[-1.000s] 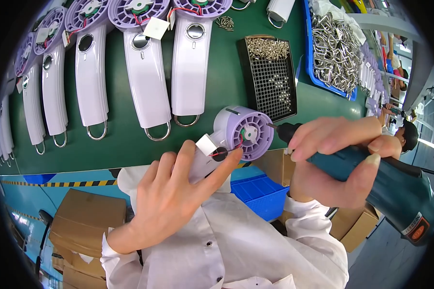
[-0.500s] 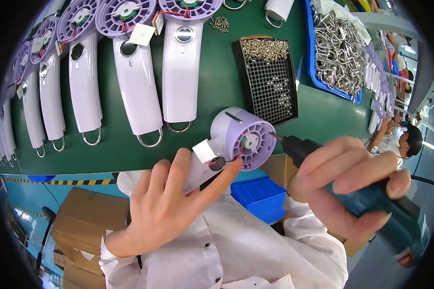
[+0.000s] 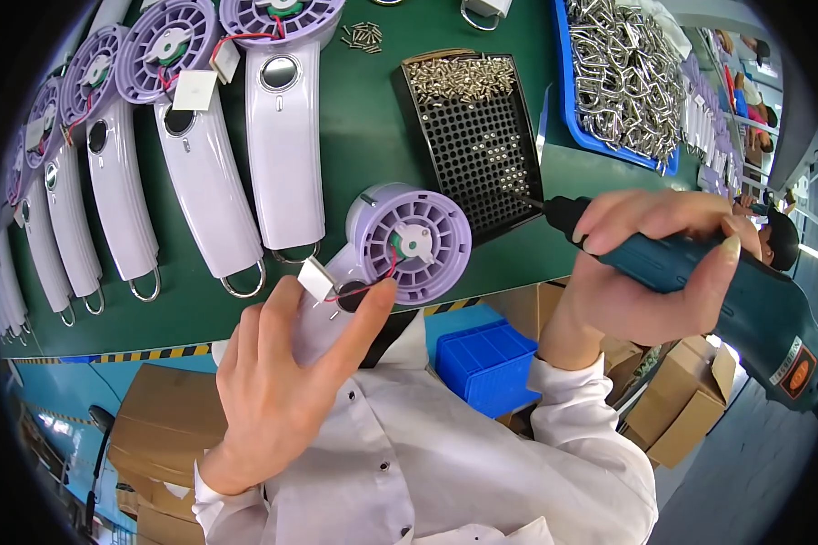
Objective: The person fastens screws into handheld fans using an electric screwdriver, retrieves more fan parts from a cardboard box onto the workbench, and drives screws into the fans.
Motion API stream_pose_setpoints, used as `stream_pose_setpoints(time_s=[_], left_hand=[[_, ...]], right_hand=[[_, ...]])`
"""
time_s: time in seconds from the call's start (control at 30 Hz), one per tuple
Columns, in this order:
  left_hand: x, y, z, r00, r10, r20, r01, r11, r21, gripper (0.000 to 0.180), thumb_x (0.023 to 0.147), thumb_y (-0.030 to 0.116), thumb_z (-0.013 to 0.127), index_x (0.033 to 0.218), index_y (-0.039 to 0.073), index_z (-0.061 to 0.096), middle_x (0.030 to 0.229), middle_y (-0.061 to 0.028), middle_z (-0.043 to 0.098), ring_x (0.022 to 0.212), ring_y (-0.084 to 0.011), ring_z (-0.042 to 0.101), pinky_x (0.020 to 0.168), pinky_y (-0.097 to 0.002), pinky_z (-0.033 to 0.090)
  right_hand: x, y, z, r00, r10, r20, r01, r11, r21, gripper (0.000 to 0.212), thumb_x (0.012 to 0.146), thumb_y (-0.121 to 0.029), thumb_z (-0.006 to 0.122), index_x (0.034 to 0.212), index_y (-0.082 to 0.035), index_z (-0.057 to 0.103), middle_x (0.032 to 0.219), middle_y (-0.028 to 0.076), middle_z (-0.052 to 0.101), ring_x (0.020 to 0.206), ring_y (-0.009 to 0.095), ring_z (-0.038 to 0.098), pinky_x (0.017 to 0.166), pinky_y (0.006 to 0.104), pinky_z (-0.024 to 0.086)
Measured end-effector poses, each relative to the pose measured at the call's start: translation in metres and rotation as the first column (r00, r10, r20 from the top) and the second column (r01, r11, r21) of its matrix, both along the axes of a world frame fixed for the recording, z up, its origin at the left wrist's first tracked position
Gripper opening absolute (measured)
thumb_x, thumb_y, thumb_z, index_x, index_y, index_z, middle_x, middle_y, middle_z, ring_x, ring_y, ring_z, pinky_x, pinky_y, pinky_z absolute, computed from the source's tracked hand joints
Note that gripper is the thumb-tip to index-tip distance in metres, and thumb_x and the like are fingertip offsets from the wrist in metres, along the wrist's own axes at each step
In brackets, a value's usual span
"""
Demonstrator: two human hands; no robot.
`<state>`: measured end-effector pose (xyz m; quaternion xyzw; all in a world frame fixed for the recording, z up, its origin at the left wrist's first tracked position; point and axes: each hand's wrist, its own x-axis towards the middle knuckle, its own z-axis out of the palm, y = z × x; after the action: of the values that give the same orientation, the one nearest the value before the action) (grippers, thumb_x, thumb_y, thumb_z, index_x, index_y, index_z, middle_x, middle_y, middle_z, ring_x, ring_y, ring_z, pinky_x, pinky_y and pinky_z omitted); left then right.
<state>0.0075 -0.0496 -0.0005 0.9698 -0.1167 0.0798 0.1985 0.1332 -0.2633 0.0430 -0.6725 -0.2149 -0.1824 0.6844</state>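
Note:
My left hand is closed around the pale handle of a lilac handheld fan, whose round head lies at the table's front edge with its slotted inside facing up. Red and dark wires run from the fan's centre to a small white square piece, beside my index finger. My right hand grips a teal electric screwdriver. Its thin bit points left, over the lower right part of a black tray of holes. Whether the bit touches a screw there, I cannot tell.
Loose small screws fill the tray's far end, and a few more screws lie on the green table. Several similar fans stand in a row at left. A blue bin of metal loops is at far right. Boxes sit below the table.
My right hand has drawn the screwdriver's bit away from the fan head and up to the tray. The fan's head has turned to face more upward. The whole view has shifted somewhat.

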Motion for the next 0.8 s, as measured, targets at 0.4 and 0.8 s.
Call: stream_pose_setpoints(time_s=[0.4,0.8], left_hand=[[0.001,0.000,0.003,0.999,-0.011,-0.030,0.010,1.000,-0.023,0.067,0.063,0.003,0.069,0.124,0.031,0.065,0.099,-0.0124,0.052,0.067,-0.0190,0.048,0.050,-0.0258,0.043],[0.003,-0.002,-0.004,0.999,0.004,0.044,-0.001,0.998,-0.058,0.066,0.062,0.006,0.069,0.122,0.030,0.065,0.097,-0.0097,0.051,0.064,-0.0180,0.047,0.049,-0.0250,0.042]], right_hand=[[0.007,-0.001,0.003,0.998,0.057,-0.014,-0.058,0.993,-0.098,0.020,0.098,-0.028,0.034,0.100,-0.009,0.041,0.075,0.012,0.051,0.039,0.021,0.047,0.035,0.0368,0.045],[-0.008,0.008,0.029,0.999,-0.011,0.046,0.006,0.996,0.089,0.034,0.095,-0.035,0.038,0.106,-0.005,0.051,0.077,0.011,0.050,0.038,0.018,0.041,0.035,0.0335,0.036]])
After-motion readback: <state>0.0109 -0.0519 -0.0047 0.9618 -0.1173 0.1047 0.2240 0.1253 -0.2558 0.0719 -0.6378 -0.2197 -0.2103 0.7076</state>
